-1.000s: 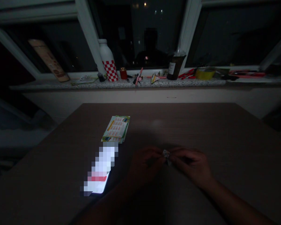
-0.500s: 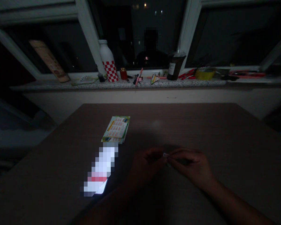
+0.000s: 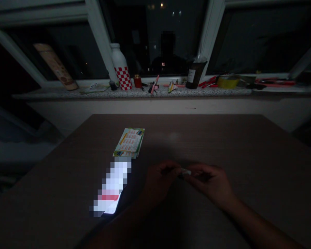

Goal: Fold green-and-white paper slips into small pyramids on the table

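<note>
Over the dim table, my left hand (image 3: 162,180) and my right hand (image 3: 212,180) meet with their fingertips on a small pale object (image 3: 186,171). Thumb and forefinger of each hand pinch it, one from either side. It is light-coloured and thin, but too small and dark to name. Left of my left hand lies a lit phone (image 3: 114,188), its screen blurred out. Just beyond the phone rests a small stack of printed cards (image 3: 129,141) with green and yellow edges.
Behind the wooden table (image 3: 209,135), a granite sill (image 3: 150,94) carries a red-and-white checked bottle (image 3: 123,71), a tan cylinder (image 3: 55,67), a small red jar (image 3: 137,81), a dark labelled cup (image 3: 194,75) and a yellow roll (image 3: 228,82). Dark windows stand above.
The small object between my fingers has turned and shows more of its pale side. My fingertips have shifted slightly around it. Cards and phone rest where they were.
</note>
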Motion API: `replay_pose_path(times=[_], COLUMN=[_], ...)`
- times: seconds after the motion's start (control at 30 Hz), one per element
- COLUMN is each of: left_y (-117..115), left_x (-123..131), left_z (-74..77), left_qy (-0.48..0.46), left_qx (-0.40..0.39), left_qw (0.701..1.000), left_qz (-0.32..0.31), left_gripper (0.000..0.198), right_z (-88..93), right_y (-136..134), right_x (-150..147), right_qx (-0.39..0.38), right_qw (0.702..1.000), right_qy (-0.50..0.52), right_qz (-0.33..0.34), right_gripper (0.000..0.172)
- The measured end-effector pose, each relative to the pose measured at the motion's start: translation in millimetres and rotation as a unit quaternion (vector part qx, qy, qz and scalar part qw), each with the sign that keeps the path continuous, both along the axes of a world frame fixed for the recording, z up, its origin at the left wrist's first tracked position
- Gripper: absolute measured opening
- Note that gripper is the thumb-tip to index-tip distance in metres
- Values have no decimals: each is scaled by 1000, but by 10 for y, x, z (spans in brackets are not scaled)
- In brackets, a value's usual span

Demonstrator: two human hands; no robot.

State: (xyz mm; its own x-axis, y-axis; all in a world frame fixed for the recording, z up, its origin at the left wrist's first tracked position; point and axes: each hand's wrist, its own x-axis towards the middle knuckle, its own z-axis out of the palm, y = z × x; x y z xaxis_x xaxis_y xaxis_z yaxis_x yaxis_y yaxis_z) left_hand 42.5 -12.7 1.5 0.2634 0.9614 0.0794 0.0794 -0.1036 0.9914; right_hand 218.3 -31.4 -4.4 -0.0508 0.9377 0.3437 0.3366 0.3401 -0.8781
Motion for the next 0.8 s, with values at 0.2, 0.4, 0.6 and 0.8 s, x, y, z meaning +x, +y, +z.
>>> replay_pose_path(times=[0.2, 0.4, 0.6, 0.8], left_y=[5, 12, 24, 28], left_x=[9, 8, 3, -15], left_z=[23, 14, -50, -55], left_qy=[-9, -5, -33, -37], left_qx=[-15, -21, -48, -69], left_qw=[1000, 1000, 998, 997], left_qz=[7, 2, -4, -15], left_gripper=[11, 10, 13, 19], right_z=[-52, -33, 0, -3], right_y=[21, 21, 16, 22], right_x=[-30, -35, -43, -31], right_qx=[-84, -97, -95, -81], right_qw=[994, 991, 990, 993], right_qy=[71, 93, 98, 88], right_qz=[24, 27, 33, 24], right_gripper=[13, 14, 19, 16])
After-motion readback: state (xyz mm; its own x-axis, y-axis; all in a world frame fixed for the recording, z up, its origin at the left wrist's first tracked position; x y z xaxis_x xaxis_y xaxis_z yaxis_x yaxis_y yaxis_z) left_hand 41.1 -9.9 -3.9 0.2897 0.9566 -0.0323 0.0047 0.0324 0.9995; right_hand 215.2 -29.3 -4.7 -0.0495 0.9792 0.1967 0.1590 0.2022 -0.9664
